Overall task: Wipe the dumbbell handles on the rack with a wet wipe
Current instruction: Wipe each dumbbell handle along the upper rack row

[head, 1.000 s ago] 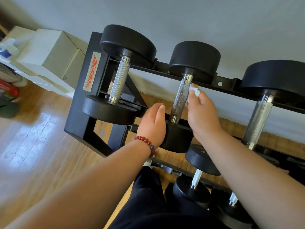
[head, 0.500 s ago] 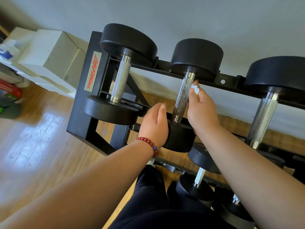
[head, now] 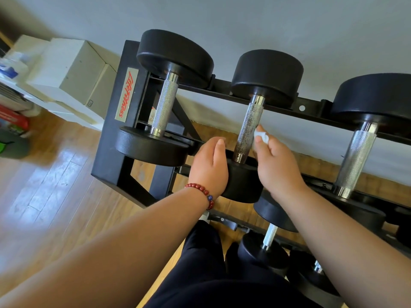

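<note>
One text reads: "LifeFitness", red slanted script on a pale rectangular label [head: 126, 95]. The label is stuck on the black end panel of the rack [head: 104, 150], upper part, and the lettering runs lengthwise along it, turned sideways in this view. White box [head: 73, 63] left of the rack: small dark outlined mark [head: 89, 103] near a lower corner of its side, too small to read. Red package [head: 13, 120] at far left edge: light print, blurred, unreadable. Blue-and-white item [head: 9, 68] above it: print blurred too.
</note>
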